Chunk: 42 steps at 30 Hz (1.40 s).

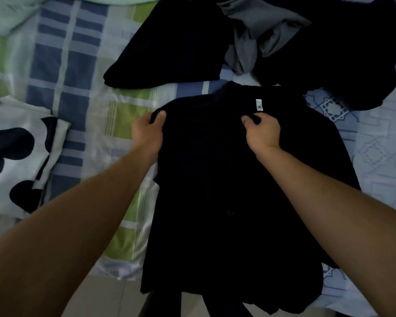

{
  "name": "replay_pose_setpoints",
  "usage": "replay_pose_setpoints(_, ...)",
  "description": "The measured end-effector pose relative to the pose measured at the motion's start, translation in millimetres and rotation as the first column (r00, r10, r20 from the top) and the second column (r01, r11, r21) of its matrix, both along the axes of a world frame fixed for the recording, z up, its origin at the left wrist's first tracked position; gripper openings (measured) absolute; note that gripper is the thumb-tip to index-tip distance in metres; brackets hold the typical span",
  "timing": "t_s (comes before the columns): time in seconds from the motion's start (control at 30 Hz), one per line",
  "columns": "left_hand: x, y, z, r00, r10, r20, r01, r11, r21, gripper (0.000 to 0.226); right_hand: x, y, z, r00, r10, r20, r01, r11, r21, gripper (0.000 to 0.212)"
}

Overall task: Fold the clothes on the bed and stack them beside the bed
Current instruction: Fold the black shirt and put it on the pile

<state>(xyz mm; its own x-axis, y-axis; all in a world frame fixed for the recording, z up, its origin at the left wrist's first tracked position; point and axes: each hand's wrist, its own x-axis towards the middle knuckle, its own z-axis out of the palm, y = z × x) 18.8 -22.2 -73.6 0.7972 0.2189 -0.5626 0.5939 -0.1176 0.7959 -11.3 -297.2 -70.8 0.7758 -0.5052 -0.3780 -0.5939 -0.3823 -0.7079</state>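
Checked bedsheet [82, 92]: black shirt [226, 179] lengthwise, collar apparently far end; left hand [148, 131], right hand [262, 130] grip clamped on shoulders.

shirt [238, 179] on bed [89, 99], clothes pile [284, 42] behind

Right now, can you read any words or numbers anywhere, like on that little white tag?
No text can be read.
White tag at the neck of the black shirt: a small dark mark, too blurred to read.
Bedsheet and pillow: only patterns, no words.
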Motion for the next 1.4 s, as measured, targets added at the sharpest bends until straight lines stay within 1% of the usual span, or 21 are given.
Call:
replay_pose_setpoints(0.1,4.8,8.0,4.5,0.997,-0.073,-0.037,0.068,0.992,-0.108,0.036,3.4,-3.8,7.4,0.997,0.025,-0.075,-0.011,0.984,0.178,0.01)
replay_pose_setpoints(0.13,5.2,11.2,5.5,0.989,-0.135,-0.053,0.127,0.984,-0.127,0.038,5.5,-5.2,9.2,0.993,0.081,-0.089,-0.064,0.982,0.177,0.01)
replay_pose_setpoints(0.2,3.8,17.2,4.4,0.958,-0.278,-0.07,0.27,0.957,-0.109,0.033,7.8,-6.9,10.2,0.977,0.19,-0.102,-0.182,0.98,0.08,0.01)
replay_pose_setpoints(0.23,2.2,19.5,3.2,0.947,-0.314,-0.068,0.309,0.948,-0.081,0.029,7.4,-6.9,9.3,0.976,0.199,-0.086,-0.196,0.98,0.036,0.009)
replay_pose_setpoints(0.3,-2.2,23.4,1.8,0.964,-0.261,-0.053,0.26,0.965,-0.03,0.018,2.1,-5.0,7.7,0.986,0.158,-0.057,-0.157,0.987,0.023,0.008)
replay_pose_setpoints(0.37,-8.8,26.7,1.2,0.988,-0.145,-0.053,0.145,0.989,-0.018,0.011,-8.2,-3.7,7.9,0.993,0.101,-0.068,-0.092,0.988,0.122,0.014)
replay_pose_setpoints(0.43,-19.3,26.9,1.7,0.994,-0.071,-0.084,0.067,0.996,-0.058,0.016,-21.5,-3.6,9.6,0.988,0.103,-0.113,-0.076,0.972,0.221,0.026)
replay_pose_setpoints(0.47,-25.9,26.3,2.5,0.992,-0.062,-0.111,0.052,0.995,-0.089,0.019,-27.7,-3.9,10.8,0.981,0.133,-0.142,-0.1,0.97,0.221,0.03)
replay_pose_setpoints(0.57,-45.7,25.0,6.1,0.979,-0.131,-0.156,0.108,0.984,-0.144,0.029,-41.1,-4.3,13.0,0.963,0.209,-0.168,-0.209,0.978,0.02,0.021)
replay_pose_setpoints(0.63,-54.4,25.2,8.0,0.969,-0.182,-0.165,0.156,0.974,-0.161,0.028,-46.5,-0.2,15.2,0.971,0.222,-0.088,-0.233,0.961,-0.148,0.014)
replay_pose_setpoints(0.7,-58.3,26.0,9.8,0.96,-0.224,-0.165,0.201,0.969,-0.144,0.027,-49.1,7.0,18.0,0.966,0.259,0.005,-0.248,0.93,-0.271,0.016)
replay_pose_setpoints(0.73,-59.3,26.6,11.7,0.96,-0.225,-0.166,0.202,0.969,-0.142,0.025,-50.0,11.7,18.3,0.952,0.306,0.024,-0.286,0.911,-0.298,0.02)
replay_pose_setpoints(0.8,-62.1,28.3,15.0,0.967,-0.201,-0.159,0.171,0.968,-0.184,0.018,-52.7,21.1,16.6,0.905,0.426,0.003,-0.411,0.874,-0.26,0.024)
replay_pose_setpoints(0.9,-71.2,31.1,18.1,0.97,-0.193,-0.148,0.153,0.956,-0.25,0.026,-60.2,27.1,12.6,0.839,0.54,-0.066,-0.543,0.826,-0.151,0.04)
replay_pose_setpoints(1.0,-85.0,35.8,15.5,0.938,-0.316,-0.142,0.301,0.946,-0.119,0.047,-66.1,27.6,12.0,0.791,0.608,-0.076,-0.607,0.761,-0.23,0.048)
replay_pose_setpoints(1.1,-93.3,40.8,13.9,0.918,-0.363,-0.16,0.356,0.932,-0.069,0.052,-67.2,28.9,13.0,0.81,0.586,-0.01,-0.554,0.76,-0.341,0.047)
replay_pose_setpoints(1.13,-94.7,42.2,13.9,0.916,-0.368,-0.159,0.363,0.93,-0.061,0.052,-65.9,29.7,13.1,0.812,0.581,-0.044,-0.564,0.764,-0.314,0.049)
replay_pose_setpoints(1.2,-96.5,43.4,15.3,0.908,-0.39,-0.155,0.388,0.921,-0.045,0.052,-63.8,30.6,12.9,0.769,0.613,-0.182,-0.639,0.738,-0.216,0.055)
replay_pose_setpoints(1.23,-97.1,42.9,16.1,0.904,-0.399,-0.153,0.398,0.916,-0.036,0.05,-63.7,30.9,13.5,0.757,0.62,-0.208,-0.653,0.732,-0.195,0.055)
replay_pose_setpoints(1.3,-96.2,40.4,19.1,0.913,-0.379,-0.15,0.385,0.923,0.01,0.041,-64.7,32.2,18.8,0.817,0.561,-0.133,-0.577,0.79,-0.208,0.047)
replay_pose_setpoints(1.4,-82.7,36.3,19.1,0.965,-0.221,-0.144,0.226,0.974,0.017,0.031,-75.1,32.0,30.0,0.919,0.395,0.011,-0.384,0.898,-0.213,0.042)
